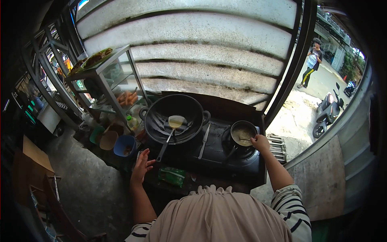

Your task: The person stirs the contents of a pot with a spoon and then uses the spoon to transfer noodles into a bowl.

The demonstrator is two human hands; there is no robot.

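Note:
On the stove at the right, a small saucepan (243,128) holds a pale, cloudy liquid with bits in it. My right hand (260,144) is closed at its rim around a thin-handled utensil (245,139) whose end dips into the liquid, so its kind is hidden. My left hand (141,166) is raised with fingers apart, holding nothing, close to the end of a ladle handle. That ladle (175,121) rests in a large dark wok (193,107), its bowl filled with yellowish liquid. Between wok and saucepan lies a knife (204,141) on the black stove top.
A green packet (172,176) lies at the front edge. Left of the wok stand a blue bowl (124,145), an orange bowl (109,140), a bottle (132,122) and a glass case (117,78) with food. Outside are a person (312,62) and a scooter (328,109).

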